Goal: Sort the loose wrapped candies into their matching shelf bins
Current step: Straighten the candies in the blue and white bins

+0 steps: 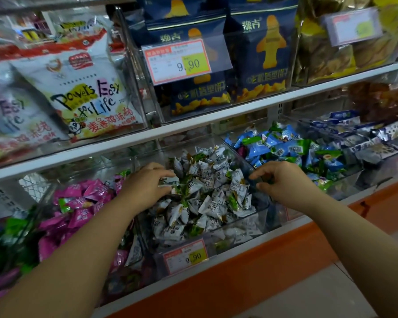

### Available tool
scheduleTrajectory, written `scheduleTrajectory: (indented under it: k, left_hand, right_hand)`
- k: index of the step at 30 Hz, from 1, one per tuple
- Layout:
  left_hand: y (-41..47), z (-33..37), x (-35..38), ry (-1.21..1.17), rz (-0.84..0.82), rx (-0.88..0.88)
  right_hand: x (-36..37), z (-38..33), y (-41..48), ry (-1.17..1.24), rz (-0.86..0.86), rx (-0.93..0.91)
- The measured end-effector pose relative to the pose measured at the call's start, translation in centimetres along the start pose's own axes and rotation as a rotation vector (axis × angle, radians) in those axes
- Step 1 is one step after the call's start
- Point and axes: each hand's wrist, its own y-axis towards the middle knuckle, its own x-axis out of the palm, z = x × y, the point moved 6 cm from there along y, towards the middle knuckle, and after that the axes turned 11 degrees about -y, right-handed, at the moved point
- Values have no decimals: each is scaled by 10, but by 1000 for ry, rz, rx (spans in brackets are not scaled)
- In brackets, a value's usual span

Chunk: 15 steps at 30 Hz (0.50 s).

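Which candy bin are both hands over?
The middle bin, holding white-wrapped candies; its neighbours hold pink candies and blue-green candies.

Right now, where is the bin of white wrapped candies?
In the head view, the white-candy bin sits centre on the lower shelf, between pink candies left and blue-and-green candies right.

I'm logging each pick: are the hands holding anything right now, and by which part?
The left hand pinches a white-and-green candy by one end of its wrapper; whether the right hand holds anything cannot be told.
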Motion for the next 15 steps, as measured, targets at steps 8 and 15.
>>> scheduleTrajectory:
  k: [8, 15]
  left_hand:
    - [12, 89, 16, -335, -121, 296]
    - [35, 118, 83, 98, -401, 322]
  right_hand:
    - [-4, 3, 2, 60, -17, 3]
    - [-4, 11, 1, 142, -26, -8]
